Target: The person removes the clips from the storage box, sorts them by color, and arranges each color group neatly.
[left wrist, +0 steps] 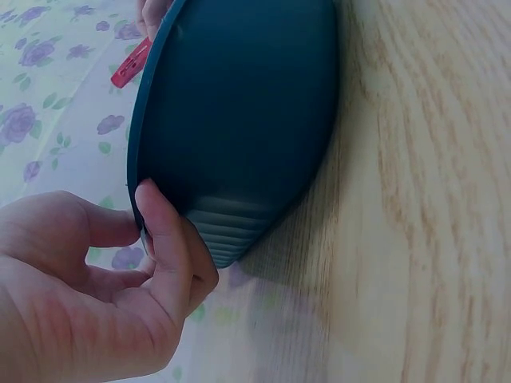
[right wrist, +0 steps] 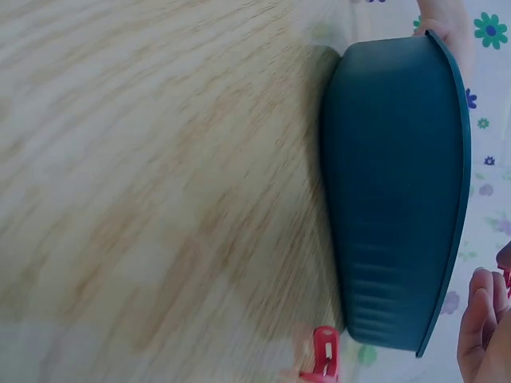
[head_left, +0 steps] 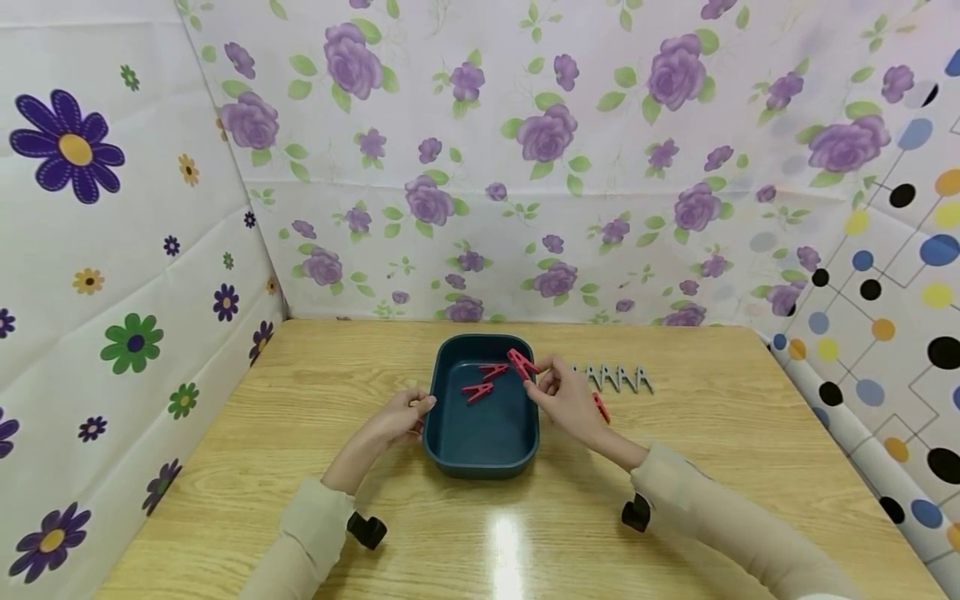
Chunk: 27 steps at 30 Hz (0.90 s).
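Observation:
A dark teal plastic bin [head_left: 483, 471] stands on the table with two red clothespins [head_left: 477, 391] lying on its floor. My left hand [head_left: 399, 415] pinches the bin's left rim between thumb and fingers, as the left wrist view [left wrist: 104, 279] also shows. Over the bin's right rim, my right hand [head_left: 570, 403] pinches another red clothespin [head_left: 519, 363] by one end. Just right of that hand, one more red clothespin [head_left: 602, 407] is on the table, partly hidden in the head view; the right wrist view shows a red clothespin [right wrist: 325, 355] beside the bin.
A row of several grey-blue clothespins [head_left: 620, 379] stands on the table to the right of the bin. The wooden table [head_left: 712, 442] extends on both sides. Flowered cloth [head_left: 480, 167] hangs behind it, with patterned cloths at both sides.

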Each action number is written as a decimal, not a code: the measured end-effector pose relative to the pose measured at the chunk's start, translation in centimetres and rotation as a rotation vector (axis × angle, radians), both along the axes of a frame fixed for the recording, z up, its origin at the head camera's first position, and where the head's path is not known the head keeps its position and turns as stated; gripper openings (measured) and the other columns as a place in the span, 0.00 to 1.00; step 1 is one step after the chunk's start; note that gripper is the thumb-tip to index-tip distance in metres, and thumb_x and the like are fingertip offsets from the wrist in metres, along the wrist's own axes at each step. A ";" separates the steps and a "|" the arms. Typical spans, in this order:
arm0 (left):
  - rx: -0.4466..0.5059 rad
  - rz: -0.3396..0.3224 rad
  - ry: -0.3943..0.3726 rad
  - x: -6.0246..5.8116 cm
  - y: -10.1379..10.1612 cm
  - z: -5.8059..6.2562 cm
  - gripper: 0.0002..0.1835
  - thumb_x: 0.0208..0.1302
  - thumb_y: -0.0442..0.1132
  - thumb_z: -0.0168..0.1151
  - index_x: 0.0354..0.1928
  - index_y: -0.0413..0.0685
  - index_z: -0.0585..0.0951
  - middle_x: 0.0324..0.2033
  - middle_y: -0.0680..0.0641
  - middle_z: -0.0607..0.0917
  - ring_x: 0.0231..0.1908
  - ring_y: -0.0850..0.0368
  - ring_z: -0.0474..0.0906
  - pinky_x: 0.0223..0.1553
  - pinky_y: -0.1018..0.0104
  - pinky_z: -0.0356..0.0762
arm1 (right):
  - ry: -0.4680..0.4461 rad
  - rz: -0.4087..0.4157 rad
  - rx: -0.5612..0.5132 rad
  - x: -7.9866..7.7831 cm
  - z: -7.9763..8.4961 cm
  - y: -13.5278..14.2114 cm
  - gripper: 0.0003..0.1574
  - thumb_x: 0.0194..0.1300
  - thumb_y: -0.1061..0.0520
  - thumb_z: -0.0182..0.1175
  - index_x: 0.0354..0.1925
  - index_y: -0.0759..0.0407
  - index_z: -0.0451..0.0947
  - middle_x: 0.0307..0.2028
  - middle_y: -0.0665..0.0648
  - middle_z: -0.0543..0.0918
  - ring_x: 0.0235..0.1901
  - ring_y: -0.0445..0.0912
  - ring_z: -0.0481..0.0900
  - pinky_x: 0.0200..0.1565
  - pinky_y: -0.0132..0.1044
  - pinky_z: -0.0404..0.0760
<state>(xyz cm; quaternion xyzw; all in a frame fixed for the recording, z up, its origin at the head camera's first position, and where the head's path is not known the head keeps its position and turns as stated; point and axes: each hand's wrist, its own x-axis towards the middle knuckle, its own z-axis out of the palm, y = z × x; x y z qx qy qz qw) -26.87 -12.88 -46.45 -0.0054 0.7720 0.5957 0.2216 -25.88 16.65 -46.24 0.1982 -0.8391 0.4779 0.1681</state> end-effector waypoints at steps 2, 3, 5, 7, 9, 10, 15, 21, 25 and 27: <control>0.000 -0.009 0.006 0.0 0.0 0.0 0.12 0.76 0.41 0.46 0.48 0.37 0.69 0.21 0.50 0.72 0.21 0.60 0.69 0.24 0.68 0.71 | 0.001 -0.007 0.007 0.1 -0.2 0.4 0.15 0.65 0.55 0.63 0.45 0.65 0.76 0.23 0.52 0.80 0.16 0.37 0.74 0.19 0.32 0.75; 0.002 -0.009 0.008 0.0 0.0 0.0 0.13 0.76 0.41 0.46 0.48 0.36 0.69 0.21 0.50 0.72 0.21 0.60 0.69 0.24 0.68 0.71 | 0.004 -0.013 0.012 0.1 -0.3 0.6 0.15 0.65 0.55 0.63 0.45 0.65 0.76 0.23 0.51 0.80 0.16 0.37 0.74 0.19 0.32 0.75; 0.003 -0.007 0.005 0.0 0.0 0.0 0.13 0.76 0.41 0.46 0.48 0.36 0.69 0.21 0.50 0.72 0.21 0.60 0.69 0.25 0.68 0.71 | 0.016 -0.035 0.030 0.0 -0.5 1.0 0.14 0.64 0.55 0.64 0.44 0.63 0.76 0.23 0.50 0.79 0.18 0.37 0.74 0.22 0.31 0.75; 0.004 0.000 -0.001 0.0 0.1 0.1 0.13 0.77 0.41 0.46 0.48 0.36 0.68 0.21 0.50 0.72 0.21 0.60 0.69 0.25 0.68 0.71 | 0.019 -0.059 0.045 0.0 -0.8 1.3 0.13 0.64 0.55 0.65 0.42 0.62 0.76 0.23 0.50 0.79 0.19 0.37 0.74 0.23 0.30 0.75; 0.002 0.006 -0.008 0.1 0.2 0.2 0.13 0.77 0.41 0.45 0.48 0.35 0.68 0.21 0.50 0.72 0.21 0.60 0.69 0.25 0.68 0.71 | 0.025 -0.079 0.057 -0.1 -1.0 1.7 0.13 0.63 0.56 0.65 0.41 0.62 0.76 0.22 0.50 0.79 0.20 0.37 0.74 0.24 0.29 0.75; 0.001 0.006 -0.007 0.1 0.2 0.2 0.13 0.77 0.40 0.45 0.48 0.35 0.68 0.21 0.50 0.72 0.21 0.60 0.69 0.25 0.68 0.71 | 0.017 -0.080 0.053 -0.1 -1.1 1.8 0.13 0.63 0.56 0.65 0.41 0.62 0.76 0.22 0.50 0.79 0.19 0.37 0.74 0.24 0.30 0.75; -0.002 0.013 -0.011 0.2 0.3 0.2 0.13 0.77 0.40 0.45 0.49 0.33 0.68 0.22 0.49 0.72 0.21 0.60 0.69 0.25 0.68 0.71 | -0.023 -0.070 0.004 0.3 -1.2 2.5 0.13 0.62 0.56 0.66 0.39 0.62 0.75 0.22 0.53 0.79 0.15 0.37 0.73 0.18 0.33 0.75; 0.001 0.013 -0.012 0.3 0.3 0.2 0.14 0.77 0.40 0.45 0.51 0.33 0.68 0.21 0.50 0.72 0.21 0.60 0.69 0.25 0.69 0.71 | -0.045 -0.082 -0.004 0.5 -1.5 3.0 0.14 0.62 0.56 0.67 0.37 0.64 0.75 0.20 0.52 0.80 0.15 0.37 0.74 0.18 0.32 0.74; 0.012 0.014 -0.017 0.3 0.2 0.3 0.14 0.77 0.40 0.45 0.51 0.33 0.68 0.22 0.49 0.72 0.21 0.60 0.69 0.25 0.68 0.70 | -0.019 -0.105 0.018 0.6 -1.7 3.4 0.15 0.60 0.56 0.68 0.36 0.66 0.76 0.20 0.52 0.80 0.18 0.36 0.74 0.22 0.30 0.75; 0.013 0.012 -0.018 0.2 0.2 0.3 0.15 0.77 0.40 0.45 0.51 0.33 0.68 0.22 0.49 0.73 0.21 0.60 0.69 0.25 0.68 0.70 | -0.021 -0.119 0.021 0.6 -1.8 3.7 0.14 0.59 0.56 0.69 0.35 0.63 0.76 0.20 0.51 0.80 0.20 0.36 0.74 0.25 0.29 0.75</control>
